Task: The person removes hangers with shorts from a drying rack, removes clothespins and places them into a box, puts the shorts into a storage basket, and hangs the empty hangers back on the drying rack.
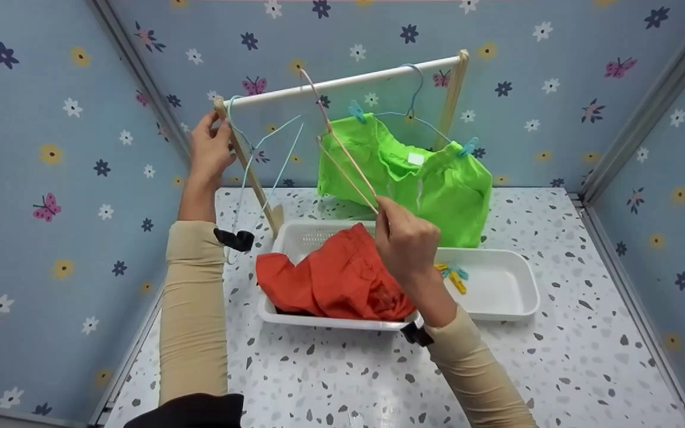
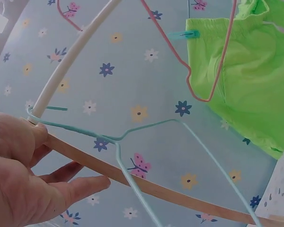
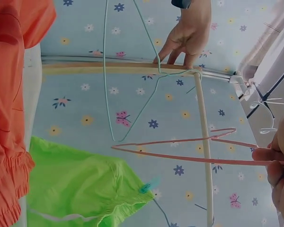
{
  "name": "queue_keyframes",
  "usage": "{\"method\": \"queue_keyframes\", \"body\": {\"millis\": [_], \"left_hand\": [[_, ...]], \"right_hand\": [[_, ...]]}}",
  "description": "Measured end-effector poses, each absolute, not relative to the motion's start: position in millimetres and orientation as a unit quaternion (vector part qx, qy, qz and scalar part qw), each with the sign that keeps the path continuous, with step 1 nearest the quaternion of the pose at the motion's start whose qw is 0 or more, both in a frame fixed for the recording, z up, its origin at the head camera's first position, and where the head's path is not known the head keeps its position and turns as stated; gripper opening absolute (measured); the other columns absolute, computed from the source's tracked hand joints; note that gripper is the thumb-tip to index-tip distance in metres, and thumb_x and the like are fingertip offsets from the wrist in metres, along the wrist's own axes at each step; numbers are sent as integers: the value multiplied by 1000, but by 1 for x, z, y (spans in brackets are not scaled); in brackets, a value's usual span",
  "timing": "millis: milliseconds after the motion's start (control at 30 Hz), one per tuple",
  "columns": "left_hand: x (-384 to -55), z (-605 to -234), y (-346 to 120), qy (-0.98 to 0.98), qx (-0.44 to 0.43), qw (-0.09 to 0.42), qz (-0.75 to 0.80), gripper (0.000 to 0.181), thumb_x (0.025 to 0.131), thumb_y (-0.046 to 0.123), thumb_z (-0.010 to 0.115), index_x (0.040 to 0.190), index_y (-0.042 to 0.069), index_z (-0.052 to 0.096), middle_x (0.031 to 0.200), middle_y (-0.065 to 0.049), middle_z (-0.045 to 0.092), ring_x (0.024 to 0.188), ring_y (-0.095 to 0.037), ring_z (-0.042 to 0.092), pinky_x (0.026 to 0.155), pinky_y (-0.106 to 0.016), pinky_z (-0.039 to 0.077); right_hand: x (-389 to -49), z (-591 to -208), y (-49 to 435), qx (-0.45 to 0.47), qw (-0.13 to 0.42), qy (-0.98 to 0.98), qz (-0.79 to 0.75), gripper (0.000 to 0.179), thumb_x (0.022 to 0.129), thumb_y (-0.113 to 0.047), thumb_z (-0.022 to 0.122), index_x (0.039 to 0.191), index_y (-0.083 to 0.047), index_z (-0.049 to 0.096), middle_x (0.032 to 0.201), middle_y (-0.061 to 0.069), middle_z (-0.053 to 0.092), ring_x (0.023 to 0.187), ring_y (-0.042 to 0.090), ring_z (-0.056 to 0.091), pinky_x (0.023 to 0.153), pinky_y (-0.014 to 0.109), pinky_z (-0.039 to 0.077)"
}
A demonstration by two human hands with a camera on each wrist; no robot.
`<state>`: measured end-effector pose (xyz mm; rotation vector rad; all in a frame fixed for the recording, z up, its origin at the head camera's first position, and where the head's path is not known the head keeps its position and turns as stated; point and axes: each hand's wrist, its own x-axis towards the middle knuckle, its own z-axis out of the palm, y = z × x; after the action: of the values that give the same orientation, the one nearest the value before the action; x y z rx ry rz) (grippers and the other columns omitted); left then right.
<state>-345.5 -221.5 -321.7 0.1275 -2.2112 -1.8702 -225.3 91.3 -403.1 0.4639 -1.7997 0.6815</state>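
My right hand [image 1: 408,241] pinches one end of a pink wire hanger [image 1: 351,157], which stands tilted. The hanger's hook crosses over the white rail [image 1: 342,82] of a small rack; whether it bears on the rail I cannot tell. At the rack's left end my left hand [image 1: 209,148] holds the top of the wooden post [image 2: 146,184], thumb on one side and fingers on the other. Beside it a light-blue hanger [image 2: 83,129] hangs from the rail with nothing on it. Bright green shorts [image 1: 437,190] hang from a blue hanger [image 1: 417,95] by two blue clothespins [image 1: 469,147].
Under the rack a white basket [image 1: 330,323] holds a red-orange garment [image 1: 342,276]. To its right stands a white tray [image 1: 500,285] with several yellow and blue clothespins [image 1: 457,282]. Flower-patterned walls [image 1: 51,178] enclose the speckled tabletop [image 1: 586,345] on the left, back and right.
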Motion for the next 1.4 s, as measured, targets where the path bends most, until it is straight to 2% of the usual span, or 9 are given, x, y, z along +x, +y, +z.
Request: {"method": "queue_keyframes", "body": {"millis": [133,267,433,567,767,967,1167,1400], "left_hand": [[-347,-323,-222,-762,37,123,-635,46,104,32,41,149,24,37,139,-13,45,125,-28,47,104,-44,38],[-348,-325,-226,-758,33,122,-640,46,103,33,42,149,26,38,137,-14,45,124,-32,48,103,-44,39],[-349,-328,-231,-754,26,107,-648,46,102,35,45,148,29,40,143,-12,42,130,-35,42,103,-48,37],[-350,-329,-232,-752,22,108,-649,48,102,36,45,149,29,38,146,-11,40,132,-33,40,104,-48,36],[-351,-330,-233,-753,23,106,-649,51,101,37,46,150,30,37,146,-12,39,133,-38,39,103,-47,38],[-352,-331,-233,-744,12,110,-659,48,102,35,46,148,28,40,144,-13,40,130,-42,40,102,-48,39],[-352,-330,-234,-741,16,100,-664,48,101,36,46,149,30,38,146,-11,39,132,-40,39,103,-47,37],[-352,-333,-235,-744,21,100,-660,50,101,39,46,149,32,38,149,-9,37,133,-38,39,103,-47,38]], "right_hand": [[-231,-404,84,199,544,-764,283,12,88,-5,63,94,-5,73,80,7,72,43,19,56,33,34,35],[-236,-407,75,208,533,-771,279,12,86,-4,64,94,-6,73,80,7,72,45,19,58,34,33,36],[-241,-414,62,213,511,-788,269,10,86,-3,64,92,-7,71,75,6,70,45,19,57,34,33,37],[-244,-419,49,225,496,-795,266,10,86,-1,62,91,-6,70,70,5,68,43,18,54,34,32,37],[-243,-430,32,251,478,-802,254,14,86,0,60,96,-5,69,61,3,61,39,15,48,33,31,33],[-240,-443,19,280,457,-816,216,15,88,-7,60,100,-6,69,58,1,57,38,12,43,32,28,29],[-235,-454,12,310,392,-845,190,28,91,-17,60,116,-9,68,65,4,63,42,18,50,36,32,36],[-234,-464,11,344,287,-880,160,49,91,-22,62,139,-15,53,52,-2,45,40,15,39,37,32,33]]}}
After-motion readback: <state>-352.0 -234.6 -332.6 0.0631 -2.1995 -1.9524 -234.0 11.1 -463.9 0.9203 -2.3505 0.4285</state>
